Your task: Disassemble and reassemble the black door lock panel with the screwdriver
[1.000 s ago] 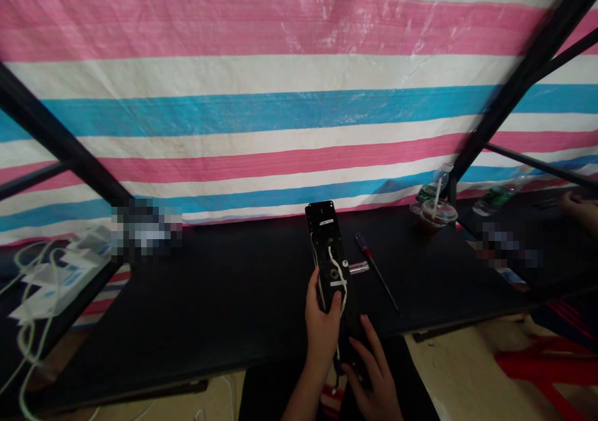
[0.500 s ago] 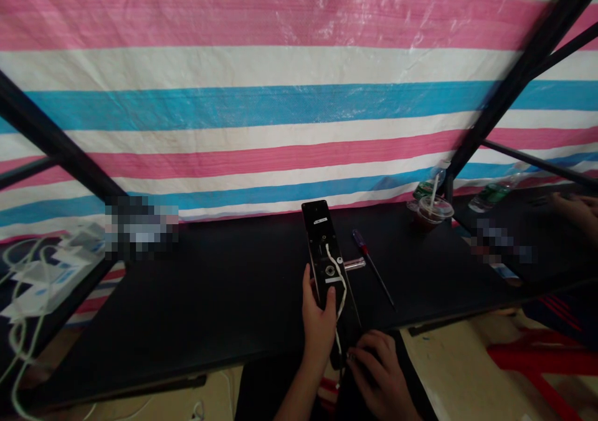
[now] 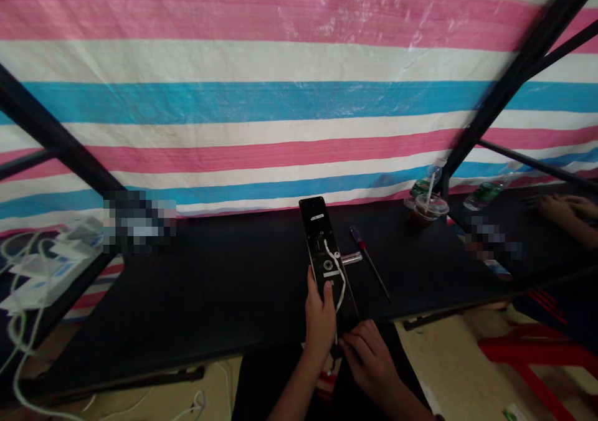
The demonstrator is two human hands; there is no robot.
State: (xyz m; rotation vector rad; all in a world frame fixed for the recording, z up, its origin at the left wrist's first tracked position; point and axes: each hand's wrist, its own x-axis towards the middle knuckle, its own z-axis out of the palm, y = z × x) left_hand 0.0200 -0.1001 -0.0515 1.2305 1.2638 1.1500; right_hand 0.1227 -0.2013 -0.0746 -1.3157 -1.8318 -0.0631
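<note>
At the near edge of the black table [image 3: 224, 278], the left hand [image 3: 320, 318] clasps the long black electronic panel [image 3: 312, 222] by its left side, thumb on its face, while the right hand [image 3: 371, 355] curls its fingers by the lower end, whether pinching anything I cannot tell. The panel looks stiff, fairly weighty and perhaps slick, best held by its long edges, clear of the soft, easily tugged white cable [image 3: 343, 285]; just to its right lies a screwdriver [image 3: 370, 261], with a lidded plastic cup [image 3: 428, 209] farther off.
</note>
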